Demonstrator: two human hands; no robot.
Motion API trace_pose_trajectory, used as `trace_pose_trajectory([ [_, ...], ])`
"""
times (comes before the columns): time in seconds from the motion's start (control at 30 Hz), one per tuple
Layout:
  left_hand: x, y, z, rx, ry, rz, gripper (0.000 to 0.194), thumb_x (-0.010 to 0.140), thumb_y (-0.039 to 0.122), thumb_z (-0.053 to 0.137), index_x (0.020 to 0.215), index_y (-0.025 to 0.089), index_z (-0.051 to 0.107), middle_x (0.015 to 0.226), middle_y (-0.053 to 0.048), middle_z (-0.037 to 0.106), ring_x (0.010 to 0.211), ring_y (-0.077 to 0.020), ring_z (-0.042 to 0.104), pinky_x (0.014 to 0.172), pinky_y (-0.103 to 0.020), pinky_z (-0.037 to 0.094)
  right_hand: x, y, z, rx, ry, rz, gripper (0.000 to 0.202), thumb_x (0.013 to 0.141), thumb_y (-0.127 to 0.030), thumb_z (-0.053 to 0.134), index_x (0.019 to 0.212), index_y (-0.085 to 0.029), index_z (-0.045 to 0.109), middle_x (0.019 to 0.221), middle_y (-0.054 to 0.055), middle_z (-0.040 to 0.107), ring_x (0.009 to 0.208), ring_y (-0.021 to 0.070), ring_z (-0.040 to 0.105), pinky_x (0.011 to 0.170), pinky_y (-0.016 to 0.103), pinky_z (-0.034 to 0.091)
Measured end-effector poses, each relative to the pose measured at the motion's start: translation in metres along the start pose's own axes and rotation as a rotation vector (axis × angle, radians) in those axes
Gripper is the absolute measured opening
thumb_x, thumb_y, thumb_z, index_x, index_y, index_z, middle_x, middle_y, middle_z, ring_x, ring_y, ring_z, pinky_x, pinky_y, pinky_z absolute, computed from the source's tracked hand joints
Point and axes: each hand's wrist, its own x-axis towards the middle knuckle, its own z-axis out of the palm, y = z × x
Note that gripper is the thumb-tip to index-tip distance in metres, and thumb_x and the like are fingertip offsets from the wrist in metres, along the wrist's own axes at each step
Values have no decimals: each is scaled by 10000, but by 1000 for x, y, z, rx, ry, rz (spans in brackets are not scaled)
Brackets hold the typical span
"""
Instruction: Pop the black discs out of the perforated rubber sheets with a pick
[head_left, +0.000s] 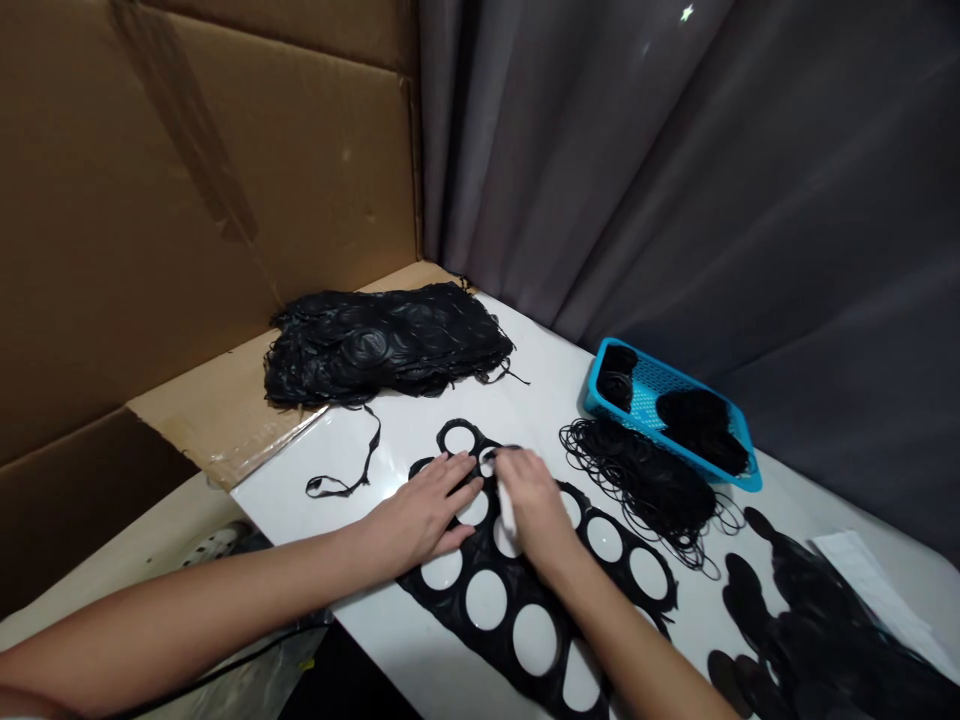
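Black sheet with round holes [516, 583] lies flat on white table [525, 395]. Left hand [439, 500] spread out on sheet. Right hand [531, 500] bent over sheet near far end; cannot tell what fingers pinch. Black rings [649, 480] piled just beside blue basket [752, 480]. Wrinkly black stack [390, 345] near big cardboard [225, 200].

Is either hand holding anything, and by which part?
The left hand rests flat on the black sheet; whether the right hand pinches anything cannot be told.
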Motion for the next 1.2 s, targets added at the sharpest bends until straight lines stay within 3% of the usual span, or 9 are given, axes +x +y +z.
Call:
trace_pose_trajectory([
  [0.13,1,2,-3,10,-9,-6,469,937,337,617,1345,123,531,1451,-223,498,1399,-369,430,1134,-536,383,27,51,-26,-57,251,332,140,883,-142,429,796,-226,499,804,92,586,800,271,517,751,387,421],
  [0.27,2,3,-10,36,-44,3,514,914,344,662,1350,105,535,1447,-231,501,1382,-377,450,1128,-530,397,43,74,-38,529,320,661,193,819,-272,599,693,-244,456,672,2,519,672,201,511,650,314,425],
  [0.33,1,2,-14,52,-53,13,528,911,350,670,1355,100,532,1441,-228,507,1367,-369,468,1123,-515,410,45,68,-35,867,245,765,249,749,-330,695,677,-239,475,674,-1,567,665,187,569,591,284,450],
  [0.43,0,-3,-20,84,-12,-11,490,939,353,629,1352,109,530,1433,-213,515,1334,-358,497,1100,-510,436,47,51,-24,1090,132,796,321,679,-408,763,692,-229,498,794,61,695,766,225,686,586,297,532],
  [0.53,-3,-10,-25,113,27,-69,434,966,357,589,1322,112,547,1378,-199,553,1287,-349,533,1089,-512,442,49,35,-15,1271,50,800,363,639,-418,815,705,-223,517,878,104,745,885,250,727,719,341,597],
  [0.67,-9,-18,-28,155,10,-87,458,992,394,554,1336,93,537,1338,-203,579,1260,-337,555,1094,-490,439,51,17,-2,1570,-36,813,363,622,-358,878,711,-209,560,922,98,758,980,234,714,908,345,569],
  [0.77,-13,-22,-26,168,3,-82,470,1011,416,518,1352,93,529,1350,-199,579,1275,-331,547,1101,-478,433,50,4,10,1514,-105,746,347,696,-374,838,714,-218,529,894,61,745,927,201,699,890,325,544],
  [0.97,-15,-23,-21,204,14,-75,486,1030,426,472,1372,84,512,1365,-206,576,1309,-334,523,1113,-478,421,46,-19,17,896,-148,378,222,903,-369,591,750,-232,505,782,-12,646,756,171,593,743,286,454],
  [1.2,-17,-22,-19,205,22,-77,481,1015,401,506,1379,87,504,1401,-201,561,1336,-332,509,1127,-462,416,45,-27,16,714,-153,278,208,924,-314,521,737,-238,473,668,-39,550,644,163,525,646,274,409],
])
